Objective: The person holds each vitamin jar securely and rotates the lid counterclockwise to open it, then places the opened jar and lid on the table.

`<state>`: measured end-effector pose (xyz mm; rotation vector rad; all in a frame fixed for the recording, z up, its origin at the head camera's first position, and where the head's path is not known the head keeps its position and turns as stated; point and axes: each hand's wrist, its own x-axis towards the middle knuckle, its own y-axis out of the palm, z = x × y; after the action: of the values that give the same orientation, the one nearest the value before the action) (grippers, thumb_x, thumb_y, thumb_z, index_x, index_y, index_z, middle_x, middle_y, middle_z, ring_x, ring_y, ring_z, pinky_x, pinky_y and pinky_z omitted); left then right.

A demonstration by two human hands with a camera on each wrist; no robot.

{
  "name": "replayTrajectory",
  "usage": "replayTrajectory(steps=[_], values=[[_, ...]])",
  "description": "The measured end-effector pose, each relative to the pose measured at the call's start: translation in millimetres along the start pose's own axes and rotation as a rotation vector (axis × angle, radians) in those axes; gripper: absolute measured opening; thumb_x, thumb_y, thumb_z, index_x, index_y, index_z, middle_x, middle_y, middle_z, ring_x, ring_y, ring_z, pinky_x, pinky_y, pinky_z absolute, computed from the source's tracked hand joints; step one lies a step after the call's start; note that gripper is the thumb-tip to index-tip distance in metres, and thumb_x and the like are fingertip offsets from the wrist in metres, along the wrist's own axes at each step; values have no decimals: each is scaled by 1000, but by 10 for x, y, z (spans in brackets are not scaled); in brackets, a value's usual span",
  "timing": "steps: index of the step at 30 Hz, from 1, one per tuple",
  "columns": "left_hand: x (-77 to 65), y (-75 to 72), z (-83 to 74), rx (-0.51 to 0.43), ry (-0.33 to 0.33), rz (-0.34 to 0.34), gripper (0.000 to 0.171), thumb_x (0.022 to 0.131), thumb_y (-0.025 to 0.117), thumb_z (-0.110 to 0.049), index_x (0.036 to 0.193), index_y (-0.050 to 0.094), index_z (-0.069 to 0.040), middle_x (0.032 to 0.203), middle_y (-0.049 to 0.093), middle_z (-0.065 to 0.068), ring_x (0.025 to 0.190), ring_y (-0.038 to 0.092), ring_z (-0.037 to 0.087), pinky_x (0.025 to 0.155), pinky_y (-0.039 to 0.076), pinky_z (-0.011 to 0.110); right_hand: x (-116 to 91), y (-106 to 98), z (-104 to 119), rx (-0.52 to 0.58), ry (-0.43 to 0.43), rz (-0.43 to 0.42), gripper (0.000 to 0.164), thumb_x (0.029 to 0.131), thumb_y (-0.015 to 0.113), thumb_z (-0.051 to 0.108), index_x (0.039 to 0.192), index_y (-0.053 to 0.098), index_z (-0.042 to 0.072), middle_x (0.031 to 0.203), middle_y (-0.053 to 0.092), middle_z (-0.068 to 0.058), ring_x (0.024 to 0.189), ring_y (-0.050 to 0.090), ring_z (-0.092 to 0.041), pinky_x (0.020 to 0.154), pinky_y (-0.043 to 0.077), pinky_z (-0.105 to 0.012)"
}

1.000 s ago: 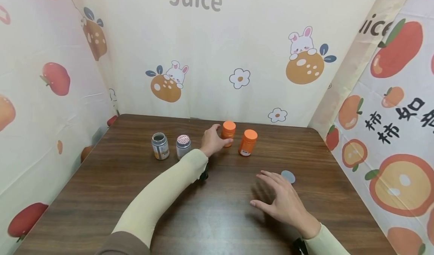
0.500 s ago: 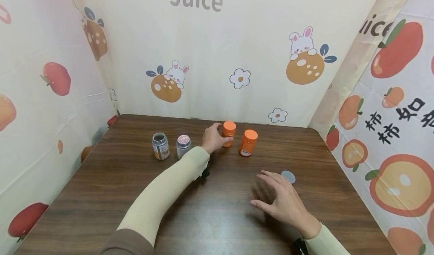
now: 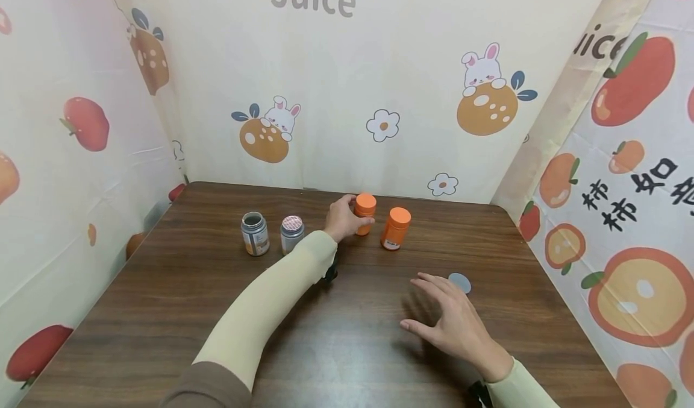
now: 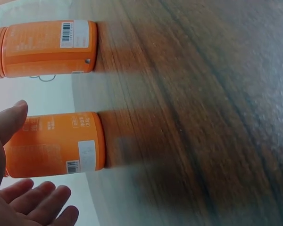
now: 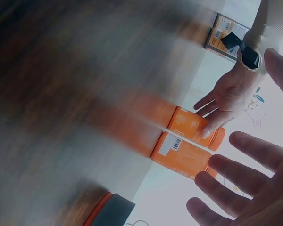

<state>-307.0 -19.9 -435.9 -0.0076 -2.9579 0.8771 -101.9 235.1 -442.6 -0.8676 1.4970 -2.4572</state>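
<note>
Two orange bottles with orange caps stand upright on the table. My left hand (image 3: 343,218) is at the left orange bottle (image 3: 365,205), with the thumb across its front and the other fingers beside it. In the left wrist view those fingers look loose, and a gap shows between them and the bottle (image 4: 61,146). The right orange bottle (image 3: 396,230) stands just right of it, untouched. My right hand (image 3: 452,317) hovers nearer the front, fingers spread and holding nothing. Beside its fingers lies a round blue-grey disc (image 3: 459,282).
To the left stand an open grey jar (image 3: 255,234) and a second grey jar (image 3: 293,233) with a red-and-white patterned top, partly behind my left sleeve. A fruit-printed curtain (image 3: 325,94) borders the back edge of the brown wooden table (image 3: 336,348).
My left hand has edged slightly right, nearer the left orange bottle. The bottles, the jars and my right hand look unchanged.
</note>
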Motion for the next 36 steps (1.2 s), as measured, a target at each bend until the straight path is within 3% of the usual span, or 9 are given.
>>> replayTrajectory(steps=[14, 26, 36], values=[[38, 28, 47, -20, -17, 21, 69, 81, 89, -29, 139, 60, -7, 134, 65, 10, 122, 63, 26, 103, 49, 43, -28, 26, -12, 9, 1, -10, 75, 74, 85, 63, 134, 66, 21, 140, 61, -7, 126, 58, -29, 96, 48, -59], [-18, -3, 25, -62, -17, 9, 61, 83, 88, -26, 135, 64, -6, 130, 67, 9, 119, 64, 26, 103, 50, 43, -35, 20, 0, 9, 12, -9, 75, 75, 85, 62, 134, 66, 20, 140, 61, -6, 127, 57, -29, 97, 48, -59], [-40, -46, -4, -26, 23, -20, 62, 81, 89, -28, 134, 65, -7, 127, 69, 8, 114, 66, 25, 98, 53, 42, -31, 17, -7, 16, 6, -12, 75, 75, 86, 60, 134, 66, 19, 140, 61, -7, 127, 57, -30, 96, 47, -60]])
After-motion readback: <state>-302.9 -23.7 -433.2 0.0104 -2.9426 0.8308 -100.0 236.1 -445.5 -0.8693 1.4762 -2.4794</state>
